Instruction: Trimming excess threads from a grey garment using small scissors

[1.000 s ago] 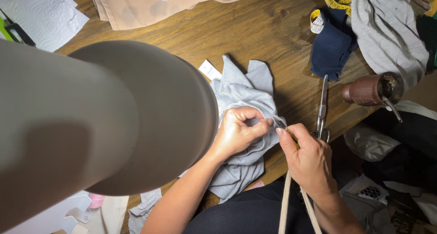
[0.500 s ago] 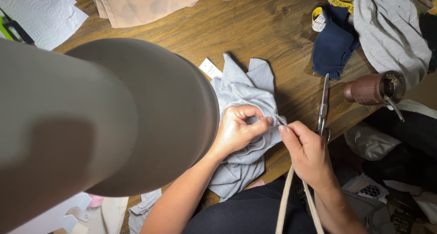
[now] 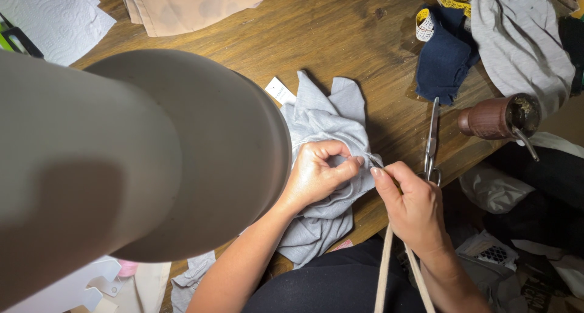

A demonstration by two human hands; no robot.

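A crumpled light grey garment [image 3: 325, 121] lies on the wooden table [image 3: 340, 39] in front of me. My left hand [image 3: 316, 173] pinches a fold of it near its right edge, fingers curled shut on the cloth. My right hand [image 3: 413, 206] meets the same spot from the right, thumb and forefinger pinched on something thin, perhaps a needle or pin, too small to tell. A white label [image 3: 280, 91] sticks out at the garment's upper left. Scissors [image 3: 431, 142] lie just beyond my right hand.
A large grey lamp shade [image 3: 134, 167] blocks the left half of the view. Navy cloth [image 3: 444, 57], a yellow tape measure [image 3: 426, 24] and grey fabric [image 3: 517, 39] lie at the back right. A brown cup with a metal straw [image 3: 499, 118] stands at the table edge. White paper [image 3: 48, 15] at top left.
Both hands stay at the same fold. My right hand has shifted slightly toward the left hand; the garment has not moved.
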